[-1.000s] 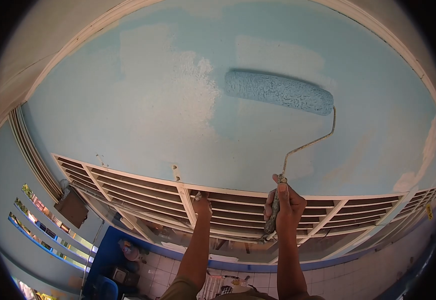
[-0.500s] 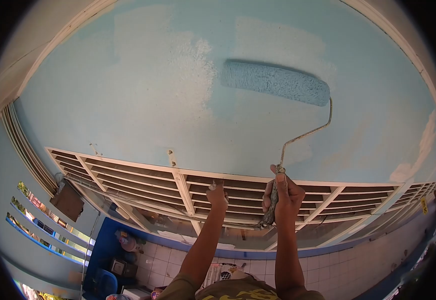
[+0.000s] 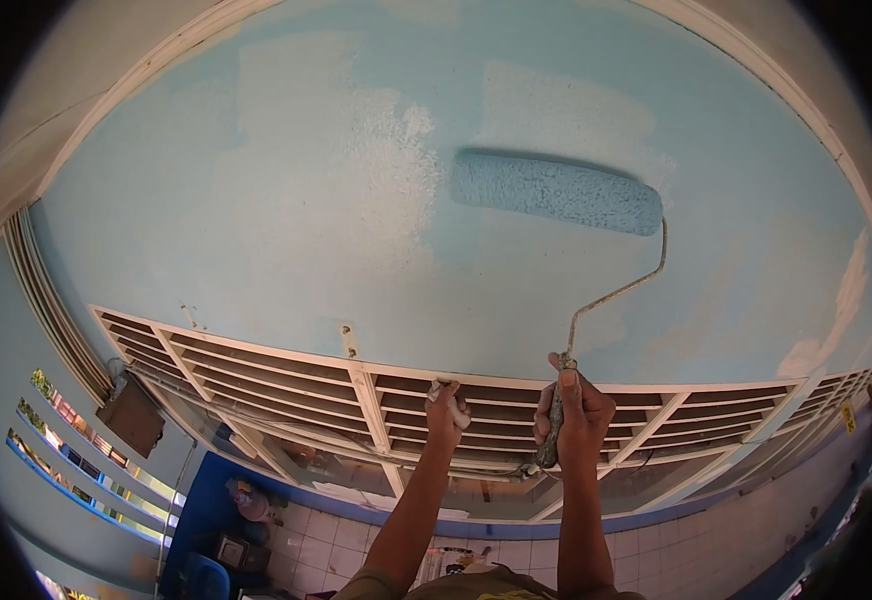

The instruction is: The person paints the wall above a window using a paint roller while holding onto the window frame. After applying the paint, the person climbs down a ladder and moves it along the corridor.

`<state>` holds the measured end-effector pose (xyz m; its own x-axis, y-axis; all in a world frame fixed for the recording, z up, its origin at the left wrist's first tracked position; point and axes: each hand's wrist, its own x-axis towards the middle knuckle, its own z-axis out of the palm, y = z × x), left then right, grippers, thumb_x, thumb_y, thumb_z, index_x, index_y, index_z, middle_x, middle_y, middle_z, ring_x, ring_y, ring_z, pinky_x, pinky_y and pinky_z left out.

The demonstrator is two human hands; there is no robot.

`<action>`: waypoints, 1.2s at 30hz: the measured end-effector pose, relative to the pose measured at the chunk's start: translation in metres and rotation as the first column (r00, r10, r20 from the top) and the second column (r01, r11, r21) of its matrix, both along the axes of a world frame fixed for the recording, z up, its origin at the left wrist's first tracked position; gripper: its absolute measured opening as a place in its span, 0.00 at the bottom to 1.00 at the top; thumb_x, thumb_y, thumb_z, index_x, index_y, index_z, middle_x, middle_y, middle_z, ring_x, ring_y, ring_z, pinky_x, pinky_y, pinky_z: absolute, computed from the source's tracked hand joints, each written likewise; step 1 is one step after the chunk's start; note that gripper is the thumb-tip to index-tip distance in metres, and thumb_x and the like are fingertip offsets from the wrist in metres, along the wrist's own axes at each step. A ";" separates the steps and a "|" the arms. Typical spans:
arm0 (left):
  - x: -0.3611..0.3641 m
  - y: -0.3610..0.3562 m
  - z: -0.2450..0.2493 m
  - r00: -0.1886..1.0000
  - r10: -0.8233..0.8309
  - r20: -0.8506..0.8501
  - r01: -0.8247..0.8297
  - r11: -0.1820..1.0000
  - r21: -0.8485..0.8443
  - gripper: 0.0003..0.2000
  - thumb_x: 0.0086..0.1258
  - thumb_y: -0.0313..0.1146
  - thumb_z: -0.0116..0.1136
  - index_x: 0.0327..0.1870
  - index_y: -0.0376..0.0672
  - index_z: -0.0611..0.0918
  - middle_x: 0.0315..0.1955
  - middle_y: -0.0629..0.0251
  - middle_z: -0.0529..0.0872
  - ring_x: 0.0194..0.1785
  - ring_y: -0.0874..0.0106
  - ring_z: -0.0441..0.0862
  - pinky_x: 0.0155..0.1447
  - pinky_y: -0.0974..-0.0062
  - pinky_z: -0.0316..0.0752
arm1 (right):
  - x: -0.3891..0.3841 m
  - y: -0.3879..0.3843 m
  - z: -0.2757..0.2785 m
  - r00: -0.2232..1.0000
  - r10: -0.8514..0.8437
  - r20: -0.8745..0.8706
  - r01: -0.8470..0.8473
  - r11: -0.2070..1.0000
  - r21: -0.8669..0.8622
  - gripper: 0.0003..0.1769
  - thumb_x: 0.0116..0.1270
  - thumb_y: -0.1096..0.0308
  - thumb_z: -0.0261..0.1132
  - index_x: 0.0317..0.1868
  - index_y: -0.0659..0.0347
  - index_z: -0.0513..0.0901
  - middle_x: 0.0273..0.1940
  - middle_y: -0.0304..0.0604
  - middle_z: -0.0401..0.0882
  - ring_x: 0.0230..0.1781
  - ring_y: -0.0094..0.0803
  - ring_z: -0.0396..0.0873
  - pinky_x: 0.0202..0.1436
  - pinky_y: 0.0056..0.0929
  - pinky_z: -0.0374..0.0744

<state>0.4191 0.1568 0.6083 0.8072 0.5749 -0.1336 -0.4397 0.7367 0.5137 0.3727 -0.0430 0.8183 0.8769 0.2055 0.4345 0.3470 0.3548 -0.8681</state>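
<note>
My right hand (image 3: 578,415) is closed round the paint-spattered handle of a paint roller (image 3: 556,192), with the thumb up along the grip. The wide, light-blue sleeve lies against the pale blue wall (image 3: 306,240), tilted slightly down to the right. Its bent wire frame (image 3: 616,292) runs down to the handle. My left hand (image 3: 446,412) is closed on a pale crumpled cloth (image 3: 462,417), in front of the slatted vent (image 3: 516,400) just below the wall's lower edge. Whitish patches and streaks show on the wall around the roller.
White slats and window frames run across beneath the wall. A brown box (image 3: 133,415) and bundled pipes (image 3: 46,300) are at the left. Far below are a tiled floor (image 3: 306,540), a blue chair (image 3: 204,578) and other items. White trim (image 3: 786,100) borders the wall above.
The view has tilted up, so wall, slats and roller all appear lower. The roller keeps nearly the same place on the wall. More of the cloth shows in my left hand.
</note>
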 end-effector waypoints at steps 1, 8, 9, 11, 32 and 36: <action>0.000 0.003 -0.002 0.999 -0.033 0.035 0.032 0.999 0.022 0.10 0.65 0.30 0.65 0.44 0.47 0.76 0.37 0.69 0.79 0.27 0.75 0.73 0.29 0.71 0.69 | -0.002 0.000 -0.007 1.000 -0.004 0.009 0.004 1.000 -0.017 0.25 0.77 0.56 0.60 0.59 0.74 0.79 0.20 0.39 0.74 0.12 0.21 0.71 0.11 0.22 0.69; 0.006 0.001 -0.027 0.965 -0.118 0.236 0.122 0.992 -0.002 0.10 0.68 0.34 0.65 0.44 0.50 0.76 0.40 0.72 0.79 0.31 0.74 0.73 0.34 0.70 0.70 | 0.004 0.004 0.019 1.000 -0.013 0.003 0.013 1.000 0.006 0.24 0.77 0.56 0.60 0.58 0.72 0.80 0.19 0.38 0.74 0.12 0.19 0.70 0.13 0.21 0.67; 0.007 0.000 -0.029 0.955 -0.116 0.273 0.125 0.992 -0.016 0.10 0.68 0.35 0.65 0.45 0.52 0.76 0.39 0.73 0.77 0.31 0.74 0.72 0.34 0.71 0.69 | 0.007 0.004 0.022 1.000 -0.014 0.009 0.014 1.000 0.013 0.25 0.77 0.56 0.60 0.58 0.72 0.81 0.19 0.38 0.73 0.13 0.19 0.70 0.13 0.21 0.67; 0.005 -0.003 -0.027 0.938 -0.135 0.319 0.186 0.973 -0.136 0.10 0.69 0.37 0.66 0.45 0.54 0.76 0.37 0.74 0.75 0.31 0.75 0.71 0.34 0.73 0.68 | 0.008 0.004 0.023 1.000 -0.007 0.016 0.007 1.000 0.016 0.25 0.77 0.56 0.60 0.57 0.72 0.81 0.19 0.38 0.73 0.12 0.19 0.70 0.13 0.21 0.67; 0.027 0.019 0.006 0.961 -0.055 0.271 0.109 0.976 -0.186 0.45 0.55 0.86 0.35 0.55 0.53 0.74 0.33 0.68 0.77 0.26 0.70 0.69 0.26 0.72 0.66 | -0.005 0.032 0.043 0.999 0.019 0.030 -0.021 0.997 0.068 0.24 0.78 0.57 0.59 0.58 0.73 0.80 0.19 0.38 0.75 0.11 0.19 0.70 0.13 0.22 0.67; 0.010 0.022 -0.003 0.991 -0.123 -0.049 0.119 0.990 -0.081 0.43 0.63 0.82 0.31 0.51 0.47 0.76 0.28 0.65 0.78 0.24 0.69 0.69 0.27 0.69 0.67 | -0.026 0.026 -0.012 0.999 0.044 0.020 -0.043 0.999 -0.031 0.23 0.79 0.58 0.57 0.61 0.70 0.79 0.19 0.38 0.75 0.12 0.18 0.70 0.14 0.21 0.66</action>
<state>0.4294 0.1790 0.6057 0.8609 0.4593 -0.2187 -0.3179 0.8214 0.4735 0.3470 -0.0171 0.8061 0.8577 0.2567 0.4454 0.3496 0.3439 -0.8715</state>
